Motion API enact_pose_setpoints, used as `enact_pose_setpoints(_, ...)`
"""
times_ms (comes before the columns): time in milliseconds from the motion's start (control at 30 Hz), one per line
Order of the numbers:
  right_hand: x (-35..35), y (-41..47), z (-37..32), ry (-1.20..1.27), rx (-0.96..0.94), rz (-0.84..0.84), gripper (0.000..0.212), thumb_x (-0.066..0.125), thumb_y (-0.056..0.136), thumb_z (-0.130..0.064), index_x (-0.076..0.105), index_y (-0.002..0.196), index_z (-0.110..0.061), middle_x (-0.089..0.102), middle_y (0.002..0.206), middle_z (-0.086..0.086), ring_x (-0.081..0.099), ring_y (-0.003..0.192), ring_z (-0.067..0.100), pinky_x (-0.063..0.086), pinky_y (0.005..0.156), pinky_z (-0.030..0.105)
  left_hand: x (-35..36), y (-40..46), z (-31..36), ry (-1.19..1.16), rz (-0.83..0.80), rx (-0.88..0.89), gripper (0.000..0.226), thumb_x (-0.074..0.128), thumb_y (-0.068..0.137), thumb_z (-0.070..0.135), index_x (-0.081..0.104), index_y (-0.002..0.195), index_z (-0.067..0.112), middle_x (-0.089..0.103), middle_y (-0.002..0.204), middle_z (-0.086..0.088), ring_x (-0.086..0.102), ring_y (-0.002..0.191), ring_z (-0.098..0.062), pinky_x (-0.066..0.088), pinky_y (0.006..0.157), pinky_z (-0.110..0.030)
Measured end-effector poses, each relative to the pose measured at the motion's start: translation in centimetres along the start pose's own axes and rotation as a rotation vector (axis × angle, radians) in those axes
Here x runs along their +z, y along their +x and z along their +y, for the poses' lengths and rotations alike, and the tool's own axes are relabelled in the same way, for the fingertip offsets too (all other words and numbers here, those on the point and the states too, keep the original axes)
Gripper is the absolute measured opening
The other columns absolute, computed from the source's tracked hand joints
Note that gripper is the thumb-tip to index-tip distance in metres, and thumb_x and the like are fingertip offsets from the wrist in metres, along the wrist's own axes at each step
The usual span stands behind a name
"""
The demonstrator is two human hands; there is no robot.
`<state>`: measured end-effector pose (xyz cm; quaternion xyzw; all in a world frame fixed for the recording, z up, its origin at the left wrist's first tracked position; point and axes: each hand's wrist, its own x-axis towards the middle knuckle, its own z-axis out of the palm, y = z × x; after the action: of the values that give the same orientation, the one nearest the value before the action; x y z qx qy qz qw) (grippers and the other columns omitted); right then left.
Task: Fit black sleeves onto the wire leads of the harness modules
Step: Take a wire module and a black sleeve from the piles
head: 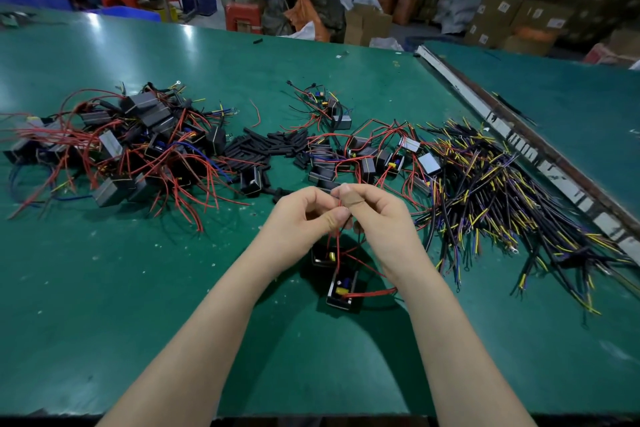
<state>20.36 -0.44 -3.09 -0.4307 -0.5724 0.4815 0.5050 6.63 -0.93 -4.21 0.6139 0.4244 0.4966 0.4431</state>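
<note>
Red wire leads [337, 246]: thin, several, rising from two black modules on the table into the gap between both hands, where they are pinched just above the near table edge area, centre of view. Left hand [304, 215]: fingers curled, thumb tip pressed against the leads from the left. Right hand [375, 215]: fingers curled, thumb upright, pinching the same leads from the right; the two thumbs nearly touch. Whether a black sleeve sits on the leads inside the pinch cannot be told. Nearer module [343, 289]: open black box with small yellow and blue parts inside, lying below the right wrist, one red lead running off to its right. Second module [323, 255]: just beyond it, partly under the hands. Black sleeves [263, 146]: loose pile of short tubes, beyond the hands, mid-table. Modules with red leads, large heap [131, 146]: left of the sleeves, tangled. Smaller group of modules [367, 156]: right of the sleeves, just beyond the right hand. Small cluster [325, 107]: farther back. Black cables with yellow and blue ends [502, 194]: wide spread at the right, reaching the table edge. Green table [121, 288]: carries all items; a second green table [571, 97] adjoins at the right. Cardboard boxes [502, 17] and red stools [242, 15]: background floor.
</note>
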Motion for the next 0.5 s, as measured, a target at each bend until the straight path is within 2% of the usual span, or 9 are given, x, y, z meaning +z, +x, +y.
enact_pose_setpoints(33,0.0,0.04,0.03,0.043,0.02,-0.006,0.013,0.059,0.093,-0.021,0.07,0.087,-0.019,0.068,0.073,-0.009,0.061,0.07,0.009,0.052,0.07,0.026,0.01,-0.03,0.07,-0.06,0.013,-0.043,0.019,0.07,0.078,0.017,0.052,0.084,0.011,0.069,0.076,-0.013,0.061,0.059,-0.009,0.049,0.061,-0.02)
enact_pose_setpoints(100,0.02,0.03,0.0,0.119,0.041,-0.034,0.013,0.058,0.09,-0.025,0.068,0.086,-0.018,0.067,0.068,-0.01,0.061,0.063,0.007,0.052,0.062,0.022,-0.23,-0.02,0.16,-0.168,0.005,-0.148,0.033,0.071,0.073,0.023,0.051,0.096,0.009,0.07,0.073,-0.011,0.062,0.056,-0.006,0.045,0.054,-0.013)
enact_pose_setpoints(167,0.02,-0.02,0.1,0.137,0.054,-0.042,0.017,0.058,0.085,-0.033,0.066,0.085,-0.018,0.067,0.067,-0.009,0.06,0.061,0.008,0.05,0.061,0.022,-0.4,0.01,0.26,-0.179,-0.063,-0.163,0.029,0.068,0.078,0.019,0.059,0.103,0.008,0.072,0.07,-0.003,0.063,0.059,-0.003,0.045,0.057,-0.011)
enact_pose_setpoints(267,-0.02,0.17,0.55,0.066,0.057,0.08,0.011,0.06,0.089,-0.028,0.066,0.083,-0.022,0.066,0.067,-0.015,0.058,0.071,0.005,0.05,0.076,0.027,-0.45,-0.01,0.21,-0.103,-0.052,-0.091,0.006,0.063,0.087,0.011,0.068,0.089,0.012,0.072,0.07,0.004,0.064,0.068,0.0,0.048,0.067,-0.012)
enact_pose_setpoints(333,0.02,0.32,0.75,-0.019,0.051,0.166,0.015,0.06,0.093,-0.027,0.067,0.08,-0.025,0.064,0.065,-0.017,0.057,0.069,0.0,0.046,0.072,0.02,-0.4,0.0,0.13,-0.018,-0.009,-0.069,0.008,0.063,0.089,0.014,0.069,0.086,0.016,0.071,0.072,0.002,0.06,0.069,-0.003,0.047,0.068,-0.015)
enact_pose_setpoints(400,-0.01,0.33,0.75,-0.042,0.034,0.175,0.016,0.062,0.092,-0.03,0.067,0.078,-0.025,0.063,0.064,-0.017,0.054,0.064,-0.002,0.042,0.064,0.016,-0.4,0.01,-0.05,0.118,0.017,-0.06,0.01,0.062,0.091,0.02,0.069,0.084,0.021,0.069,0.075,-0.005,0.054,0.068,-0.007,0.044,0.068,-0.023)
enact_pose_setpoints(500,-0.27,0.18,0.8,-0.148,-0.042,0.089,0.006,0.068,0.087,-0.032,0.068,0.085,-0.027,0.066,0.08,-0.015,0.056,0.076,0.001,0.042,0.072,0.012,-0.35,-0.09,-0.27,0.325,0.078,-0.012,0.02,0.062,0.089,0.021,0.063,0.075,0.035,0.065,0.069,0.01,0.052,0.062,-0.004,0.041,0.063,-0.023)
